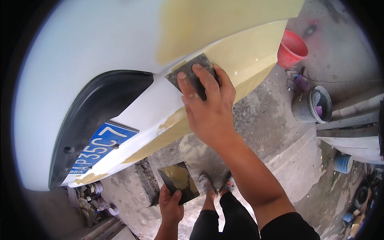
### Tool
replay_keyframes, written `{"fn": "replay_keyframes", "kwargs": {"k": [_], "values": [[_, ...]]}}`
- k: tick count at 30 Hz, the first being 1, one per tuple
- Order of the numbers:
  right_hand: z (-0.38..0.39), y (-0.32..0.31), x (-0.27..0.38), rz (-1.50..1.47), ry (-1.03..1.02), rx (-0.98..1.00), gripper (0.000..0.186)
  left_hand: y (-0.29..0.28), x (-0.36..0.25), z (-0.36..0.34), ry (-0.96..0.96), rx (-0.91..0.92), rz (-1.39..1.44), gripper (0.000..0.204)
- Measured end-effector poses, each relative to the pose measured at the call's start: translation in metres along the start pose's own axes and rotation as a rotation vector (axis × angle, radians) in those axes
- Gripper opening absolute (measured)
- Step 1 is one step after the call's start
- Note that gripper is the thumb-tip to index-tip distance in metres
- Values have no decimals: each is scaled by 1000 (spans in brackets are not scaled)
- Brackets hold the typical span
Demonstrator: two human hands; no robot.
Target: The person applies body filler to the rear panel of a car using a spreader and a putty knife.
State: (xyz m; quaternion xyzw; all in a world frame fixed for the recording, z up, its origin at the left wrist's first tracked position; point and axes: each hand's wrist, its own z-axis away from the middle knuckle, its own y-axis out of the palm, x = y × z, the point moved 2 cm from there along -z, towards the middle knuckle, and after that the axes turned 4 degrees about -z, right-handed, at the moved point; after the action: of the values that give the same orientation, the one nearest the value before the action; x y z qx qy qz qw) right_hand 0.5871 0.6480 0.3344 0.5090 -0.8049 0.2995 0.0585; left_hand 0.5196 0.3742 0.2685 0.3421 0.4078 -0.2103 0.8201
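My right hand [212, 98] presses a dark, flat putty spreader [199, 82] against the white car bumper [160, 94], its fingers spread over the blade. Yellowish putty shows at the spreader's upper left edge. Wide yellow-beige patches of filler [248, 50] cover the bumper's right end and lower lip. Lower down, my left hand [172, 204] grips a dark square plate [191, 193] by its lower left corner, thumb on top. A smear of yellow putty [178, 177] lies on that plate, which is held apart from the car.
Left of my right hand are black trim [92, 100] and a blue licence plate [105, 142]. A red basin [292, 50], a grey bucket [312, 105] and a blue can [343, 164] stand to the right. Bottles and clutter [94, 200] lie at lower left. My feet stand on concrete.
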Motion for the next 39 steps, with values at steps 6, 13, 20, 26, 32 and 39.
{"fn": "replay_keyframes", "kwargs": {"k": [6,13,20,26,32,39], "values": [[-2,-17,4,-21,5,46,40,-3,0,-5,-12,34,13,47],[0,-4,2,52,-15,52,41,-2,1,-5,-28,51,13,45],[28,0,-6,62,22,153,41,-15,4,-9,-12,82,1,49],[54,7,-15,67,59,196,41,-12,6,-10,-12,105,0,49],[72,11,-17,108,65,239,43,-9,3,-13,-31,99,-24,49],[72,5,-8,151,125,322,40,3,-6,-15,-43,84,12,48]]}}
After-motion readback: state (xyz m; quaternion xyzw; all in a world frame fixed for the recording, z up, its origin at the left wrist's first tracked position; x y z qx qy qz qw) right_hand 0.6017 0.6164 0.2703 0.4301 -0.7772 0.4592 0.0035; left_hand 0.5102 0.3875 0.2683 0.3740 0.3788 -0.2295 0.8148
